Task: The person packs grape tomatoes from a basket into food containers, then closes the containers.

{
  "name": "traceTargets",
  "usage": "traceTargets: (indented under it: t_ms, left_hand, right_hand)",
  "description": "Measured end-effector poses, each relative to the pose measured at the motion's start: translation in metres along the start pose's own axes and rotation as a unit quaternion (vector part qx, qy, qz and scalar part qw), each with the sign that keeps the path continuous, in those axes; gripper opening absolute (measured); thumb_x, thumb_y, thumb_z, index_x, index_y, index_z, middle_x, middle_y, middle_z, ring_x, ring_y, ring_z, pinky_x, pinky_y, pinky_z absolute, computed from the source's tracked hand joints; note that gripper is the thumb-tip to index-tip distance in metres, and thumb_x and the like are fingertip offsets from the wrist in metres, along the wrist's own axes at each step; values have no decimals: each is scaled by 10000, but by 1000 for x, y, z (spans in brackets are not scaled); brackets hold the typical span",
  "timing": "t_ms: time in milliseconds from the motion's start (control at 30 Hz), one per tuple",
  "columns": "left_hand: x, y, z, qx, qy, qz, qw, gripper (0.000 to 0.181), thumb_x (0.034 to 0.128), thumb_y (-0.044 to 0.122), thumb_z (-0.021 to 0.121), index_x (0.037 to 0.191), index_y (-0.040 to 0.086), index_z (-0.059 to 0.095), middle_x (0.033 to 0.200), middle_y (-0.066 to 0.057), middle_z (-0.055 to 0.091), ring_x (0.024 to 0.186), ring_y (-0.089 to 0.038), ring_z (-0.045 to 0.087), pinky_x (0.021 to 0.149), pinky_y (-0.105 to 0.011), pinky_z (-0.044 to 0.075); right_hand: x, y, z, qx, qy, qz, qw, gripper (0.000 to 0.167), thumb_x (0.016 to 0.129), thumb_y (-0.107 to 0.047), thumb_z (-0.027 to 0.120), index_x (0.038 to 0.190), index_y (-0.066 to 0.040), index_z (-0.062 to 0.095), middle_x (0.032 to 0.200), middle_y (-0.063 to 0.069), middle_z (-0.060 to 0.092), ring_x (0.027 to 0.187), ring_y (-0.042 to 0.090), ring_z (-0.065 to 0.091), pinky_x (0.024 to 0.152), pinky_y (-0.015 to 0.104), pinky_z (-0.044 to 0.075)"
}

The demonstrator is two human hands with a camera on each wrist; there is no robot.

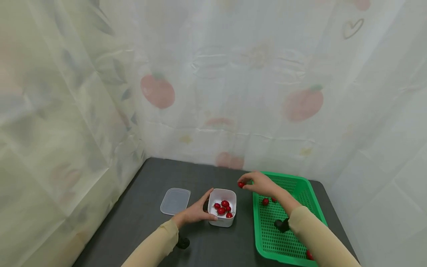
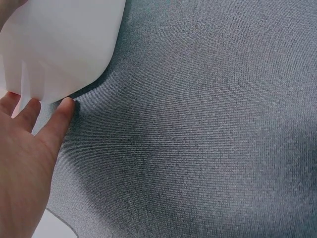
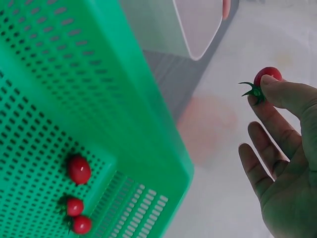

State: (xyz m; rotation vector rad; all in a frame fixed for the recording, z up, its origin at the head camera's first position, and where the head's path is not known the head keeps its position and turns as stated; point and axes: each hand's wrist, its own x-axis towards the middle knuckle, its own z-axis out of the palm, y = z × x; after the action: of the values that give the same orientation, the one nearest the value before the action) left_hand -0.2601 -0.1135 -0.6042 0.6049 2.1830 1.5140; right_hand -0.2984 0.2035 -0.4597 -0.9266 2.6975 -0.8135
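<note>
One cherry tomato (image 1: 240,184) pinched in our right hand (image 1: 261,184), raised between green basket (image 1: 271,226) and white container (image 1: 222,223). Container lies just left of tomato; our left hand (image 1: 195,213), thumb and fingers apart, grips its left side on bench (image 1: 233,246).

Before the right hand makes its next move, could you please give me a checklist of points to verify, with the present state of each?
1. Held tomato secure: ok, the right hand pinches it between thumb and finger.
2. White container steadied: ok, the left hand grips its side, and it stands upright.
3. Opening uncovered: ok, the translucent lid lies apart on the table.
4. Room inside: ok, the few loose tomatoes sit below the rim.
5. Held tomato over the opening: not ok, it is off to the right.
6. Number left in the green basket: cannot tell, the right sleeve hides part.
</note>
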Motion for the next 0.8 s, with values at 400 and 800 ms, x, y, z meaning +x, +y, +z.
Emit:
traceTargets:
  t_ms: [400, 800]
  left_hand:
    - [3, -1, -1, -278, -113, 56, 9995, 1151, 873, 270, 844, 1656, 207, 2, 1665, -166, 177, 1473, -370, 272, 1146, -595, 289]
    - [1, 0, 0, -160, -70, -61, 9998, 1166, 869, 298, 846, 1658, 176, -5, 1677, -135, 163, 1488, -370, 256, 1148, -600, 287]
  right_hand:
    - [32, -13, 28, -235, -403, -467, 9978, 226, 980, -170, 720, 1202, -196, 753, 1083, -99, 731, 1030, 108, 645, 874, 343, 540]
    - [44, -20, 52, -574, -597, -212, 9963, 203, 948, -192, 745, 1145, -233, 772, 1039, -129, 712, 1013, 160, 589, 852, 363, 502]
